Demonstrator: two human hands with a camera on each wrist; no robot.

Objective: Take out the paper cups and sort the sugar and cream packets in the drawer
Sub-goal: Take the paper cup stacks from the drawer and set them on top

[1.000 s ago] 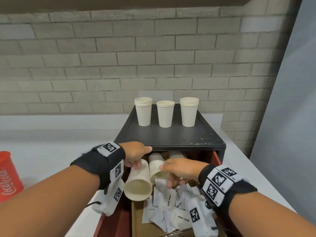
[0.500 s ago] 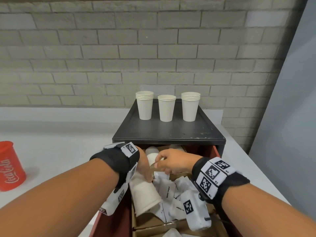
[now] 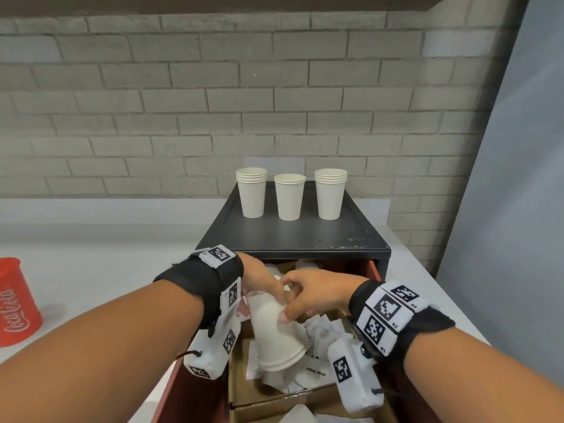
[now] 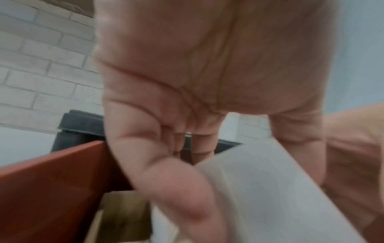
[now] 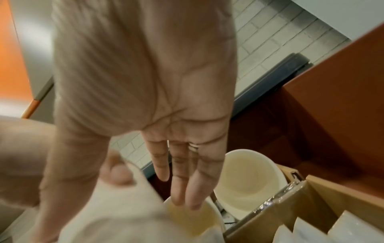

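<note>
A white paper cup point(image 3: 276, 334) lies tilted over the open drawer point(image 3: 195, 389), its mouth toward me. My left hand point(image 3: 262, 282) grips it near the base, fingers curled round its wall point(image 4: 270, 189). My right hand point(image 3: 308, 296) meets it there, thumb pressed on the cup's side point(image 5: 118, 171). The right fingers point(image 5: 187, 189) reach to the mouth of a second cup point(image 5: 193, 218) in the drawer. A third cup point(image 5: 249, 180) lies behind it. White sugar and cream packets point(image 3: 317, 370) are heaped under the held cup.
Three stacks of paper cups point(image 3: 289, 196) stand on the black cabinet top point(image 3: 293, 239) above the drawer. A cardboard divider point(image 3: 274, 401) crosses the drawer. A red Coca-Cola cup point(image 3: 15, 303) is on the white counter at left. A grey panel point(image 3: 503, 209) closes off the right.
My left hand carried the cup to the right and tipped it lower over the packets. My right hand moved left to join it at the cup's base.
</note>
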